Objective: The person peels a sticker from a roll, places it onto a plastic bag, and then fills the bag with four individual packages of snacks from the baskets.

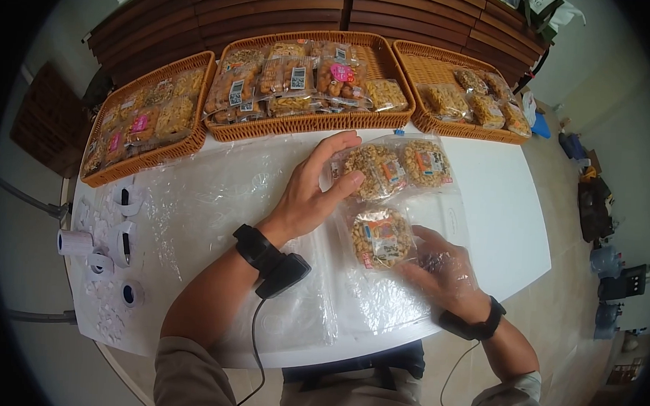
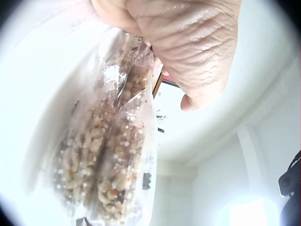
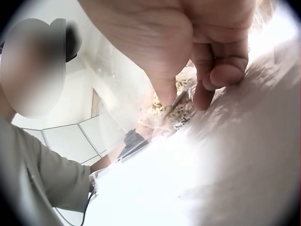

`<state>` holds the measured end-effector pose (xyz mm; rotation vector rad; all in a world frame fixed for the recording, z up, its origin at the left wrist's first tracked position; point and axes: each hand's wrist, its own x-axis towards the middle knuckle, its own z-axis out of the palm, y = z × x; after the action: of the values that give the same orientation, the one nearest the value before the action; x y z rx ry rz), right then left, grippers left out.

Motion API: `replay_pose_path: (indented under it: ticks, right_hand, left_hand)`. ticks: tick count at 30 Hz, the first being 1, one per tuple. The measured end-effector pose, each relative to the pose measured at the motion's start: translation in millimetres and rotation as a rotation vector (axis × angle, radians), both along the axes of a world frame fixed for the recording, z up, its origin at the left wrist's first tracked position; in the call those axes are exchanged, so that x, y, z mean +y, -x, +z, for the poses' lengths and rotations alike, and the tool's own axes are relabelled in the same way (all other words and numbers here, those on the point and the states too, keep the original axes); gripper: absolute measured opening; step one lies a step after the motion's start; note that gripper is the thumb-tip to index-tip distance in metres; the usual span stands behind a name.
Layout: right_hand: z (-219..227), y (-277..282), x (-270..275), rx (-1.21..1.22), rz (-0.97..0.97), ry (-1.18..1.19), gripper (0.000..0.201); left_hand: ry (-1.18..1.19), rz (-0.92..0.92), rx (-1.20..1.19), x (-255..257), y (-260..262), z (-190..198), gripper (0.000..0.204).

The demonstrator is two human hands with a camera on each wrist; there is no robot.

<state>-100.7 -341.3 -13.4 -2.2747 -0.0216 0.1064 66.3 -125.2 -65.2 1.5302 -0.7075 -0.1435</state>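
Three clear packs of round nut clusters lie together at the right of the table, within a large clear plastic bag (image 1: 443, 202). My left hand (image 1: 314, 195) rests against the left edge of the far-left pack (image 1: 374, 172), thumb on its top and fingers extended. Beside that pack lies another nut pack (image 1: 428, 164). My right hand (image 1: 443, 268), with clear film over it, holds the right side of the nearest nut pack (image 1: 380, 239). In the right wrist view, the thumb and fingers close about that pack's edge. The left wrist view shows packs standing side by side, seen edge-on.
Three wicker baskets (image 1: 307, 121) of packaged snacks line the table's far side. More clear plastic film (image 1: 215, 197) spreads over the table's left and middle. Label rolls (image 1: 74, 243), a black marker (image 1: 126, 244) and paper scraps lie at the left edge.
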Motion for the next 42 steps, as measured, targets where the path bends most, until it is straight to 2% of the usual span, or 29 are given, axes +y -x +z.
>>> replay_pose_path:
  ticks: [8,14,17,20,23,26,29,31,33,37,41,42]
  right_hand:
    - [-6.8,-9.9,6.4,-0.003,-0.012,0.043,0.057]
    - [3.4,-4.5,2.2,0.041,0.078,0.038,0.071]
    - [12.3,7.4,-5.9,0.112,0.121,-0.097,0.081]
    - [31.4,22.4,-13.3,0.202,0.114,-0.06,0.078]
    - [52.5,36.9,-26.5,0.308,0.227,-0.046,0.07]
    - [80.7,44.6,-49.0,0.45,0.435,-0.079,0.062]
    - [113.0,36.9,-75.9,0.458,0.489,-0.186,0.054]
    - [124.4,19.0,-97.5,0.261,0.41,-0.162,0.044]
    - [128.4,-3.0,-112.3,0.187,0.063,-0.262,0.036]
    - [111.1,-75.5,-186.0,-0.089,-0.147,-0.011,0.035]
    - [97.2,-146.8,-248.7,-0.199,-0.358,0.26,0.028]
    - [92.0,-161.7,-264.3,-0.242,-0.358,0.355,0.027]
  left_hand:
    - [-0.038,-0.007,-0.051,0.6,-0.1,2.6,0.062]
    - [-0.056,-0.008,-0.08,-0.2,-0.6,0.1,0.068]
    - [-0.076,-0.041,-0.05,0.2,1.1,5.3,0.069]
    - [-0.069,-0.04,-0.045,0.0,1.7,6.5,0.07]
    - [-0.073,-0.011,-0.09,-0.5,0.2,3.0,0.071]
    - [-0.071,-0.021,-0.086,-0.5,0.4,4.3,0.072]
    - [-0.076,-0.024,-0.079,-0.3,-0.1,3.3,0.073]
    - [-0.078,-0.038,-0.051,-0.6,0.7,4.4,0.074]
    - [-0.077,-0.046,-0.035,-0.5,1.1,6.0,0.074]
    - [-0.074,-0.025,-0.061,-0.3,0.7,4.9,0.074]
    - [-0.074,-0.011,-0.076,-0.7,1.0,5.6,0.072]
    - [-0.077,-0.029,-0.054,-0.6,0.9,6.5,0.073]
